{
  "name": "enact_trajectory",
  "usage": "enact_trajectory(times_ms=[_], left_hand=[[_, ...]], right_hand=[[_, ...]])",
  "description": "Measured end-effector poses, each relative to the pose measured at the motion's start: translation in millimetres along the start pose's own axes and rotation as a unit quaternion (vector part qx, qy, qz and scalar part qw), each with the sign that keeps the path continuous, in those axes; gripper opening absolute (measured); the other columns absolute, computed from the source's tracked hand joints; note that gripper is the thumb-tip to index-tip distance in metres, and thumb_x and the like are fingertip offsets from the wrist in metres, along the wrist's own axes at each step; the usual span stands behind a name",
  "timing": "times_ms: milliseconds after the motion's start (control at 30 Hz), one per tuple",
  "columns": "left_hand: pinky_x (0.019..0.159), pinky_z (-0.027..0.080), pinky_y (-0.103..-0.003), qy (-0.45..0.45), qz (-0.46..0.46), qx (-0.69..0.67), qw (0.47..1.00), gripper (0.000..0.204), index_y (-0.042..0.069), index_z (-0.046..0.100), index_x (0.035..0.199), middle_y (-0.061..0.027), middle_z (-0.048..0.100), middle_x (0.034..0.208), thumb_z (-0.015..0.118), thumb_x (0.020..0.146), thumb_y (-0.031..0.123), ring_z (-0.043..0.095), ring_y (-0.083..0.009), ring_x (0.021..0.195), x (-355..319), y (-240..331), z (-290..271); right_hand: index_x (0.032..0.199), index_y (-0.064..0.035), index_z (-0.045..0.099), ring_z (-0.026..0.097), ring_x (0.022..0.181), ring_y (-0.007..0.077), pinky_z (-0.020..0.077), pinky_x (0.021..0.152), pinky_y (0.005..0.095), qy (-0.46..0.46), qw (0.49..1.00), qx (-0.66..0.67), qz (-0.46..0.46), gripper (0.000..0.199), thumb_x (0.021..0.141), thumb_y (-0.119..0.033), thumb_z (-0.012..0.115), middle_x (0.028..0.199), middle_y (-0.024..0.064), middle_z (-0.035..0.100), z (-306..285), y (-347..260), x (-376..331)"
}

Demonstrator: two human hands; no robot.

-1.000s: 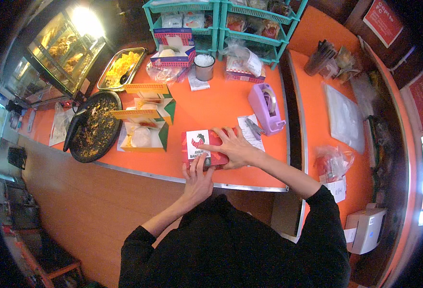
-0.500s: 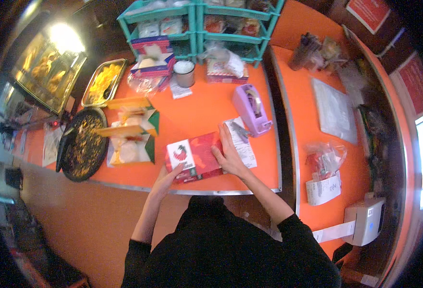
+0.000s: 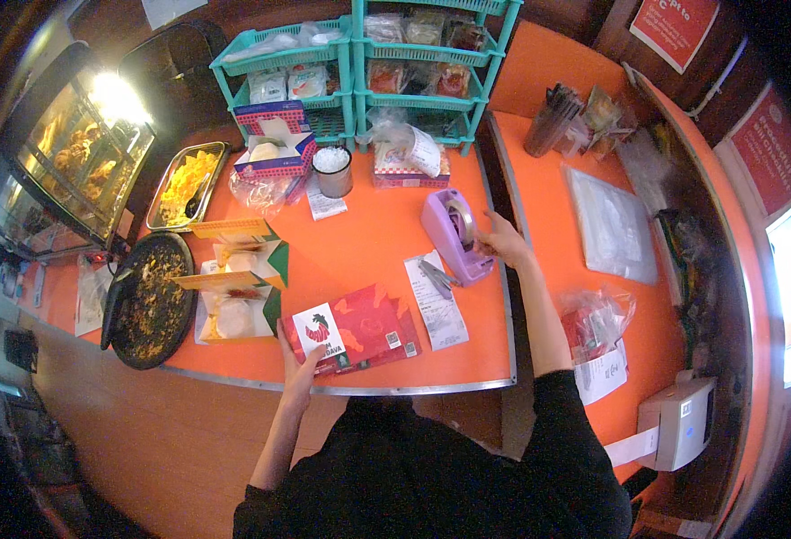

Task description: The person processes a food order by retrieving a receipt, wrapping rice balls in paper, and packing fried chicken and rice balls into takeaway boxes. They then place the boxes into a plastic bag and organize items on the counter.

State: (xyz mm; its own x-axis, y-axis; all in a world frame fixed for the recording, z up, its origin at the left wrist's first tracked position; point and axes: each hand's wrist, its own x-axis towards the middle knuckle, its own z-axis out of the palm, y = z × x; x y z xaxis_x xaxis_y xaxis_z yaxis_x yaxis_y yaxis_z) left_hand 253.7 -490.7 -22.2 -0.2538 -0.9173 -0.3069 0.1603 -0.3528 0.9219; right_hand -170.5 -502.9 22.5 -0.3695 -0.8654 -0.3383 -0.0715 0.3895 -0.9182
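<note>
A red printed box (image 3: 373,319) with a white label lies at the counter's near edge. My left hand (image 3: 300,366) is closed on its left end, thumb on top beside the label. At the right, my right hand (image 3: 505,241) is at the side of a purple tape dispenser (image 3: 447,235) with a tape roll in it. The fingers of that hand are bent together close to the roll; what they pinch is hidden. Between box and dispenser lies a white receipt (image 3: 438,310), a grey metal tool (image 3: 435,273) resting on it.
Open orange-and-green boxes (image 3: 234,323) holding wrapped food stand left, near a round black pan (image 3: 153,305) and a metal tray (image 3: 154,212) of yellow food. Behind are a cup (image 3: 333,180), purple boxes (image 3: 274,162) and teal racks (image 3: 350,67). A receipt printer (image 3: 683,422) sits right.
My right hand has left the red box and moved up and right to the tape dispenser. My left hand stays on the box. The whole view has shifted slightly.
</note>
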Motion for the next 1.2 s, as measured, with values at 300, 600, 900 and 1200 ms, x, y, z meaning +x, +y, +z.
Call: enact_trajectory(times_ms=[300,600,900,1200], left_hand=[[0.084,0.049,-0.035,-0.01,0.016,-0.013,1.0,0.088,0.013,-0.001,0.141,-0.0143,0.036,0.131,0.058,0.077,0.001,0.049,-0.0212,0.109,-3,3,4],[0.078,0.053,-0.035,0.046,-0.059,-0.028,0.997,0.078,0.014,0.007,0.141,-0.0097,0.049,0.117,0.057,0.081,0.004,0.056,-0.0189,0.097,-9,25,-16],[0.078,0.052,-0.04,0.013,-0.107,-0.297,0.949,0.046,0.018,0.027,0.13,-0.0089,0.052,0.114,0.047,0.088,0.014,0.056,-0.0215,0.099,-17,54,25],[0.092,0.041,-0.042,-0.087,-0.169,-0.315,0.93,0.045,0.003,0.045,0.12,-0.0121,0.054,0.117,0.041,0.089,0.035,0.053,-0.0264,0.105,-35,81,8]], right_hand=[[0.092,0.0024,0.057,0.052,0.051,0.009,0.0416,0.046,0.025,0.13,0.966,-0.225,-0.005,0.017,0.086,-0.014,0.055,0.062,0.0051,0.057,-21,59,-59],[0.077,-0.0039,0.052,0.04,0.055,0.0045,0.0315,0.047,0.0207,0.334,0.919,0.035,-0.208,0.02,0.093,-0.014,0.046,0.063,-0.0027,0.044,60,114,-90],[0.106,-0.0001,0.048,0.056,0.057,0.0099,0.0466,0.053,0.0229,0.044,0.945,0.042,-0.321,0.028,0.081,0.001,0.06,0.067,0.0052,0.06,224,-23,-185],[0.132,-0.0035,0.016,0.065,0.074,0.0192,0.0507,0.059,0.0315,0.084,0.98,-0.03,-0.176,0.097,0.063,-0.021,0.081,0.081,0.0163,0.065,230,-53,-183]])
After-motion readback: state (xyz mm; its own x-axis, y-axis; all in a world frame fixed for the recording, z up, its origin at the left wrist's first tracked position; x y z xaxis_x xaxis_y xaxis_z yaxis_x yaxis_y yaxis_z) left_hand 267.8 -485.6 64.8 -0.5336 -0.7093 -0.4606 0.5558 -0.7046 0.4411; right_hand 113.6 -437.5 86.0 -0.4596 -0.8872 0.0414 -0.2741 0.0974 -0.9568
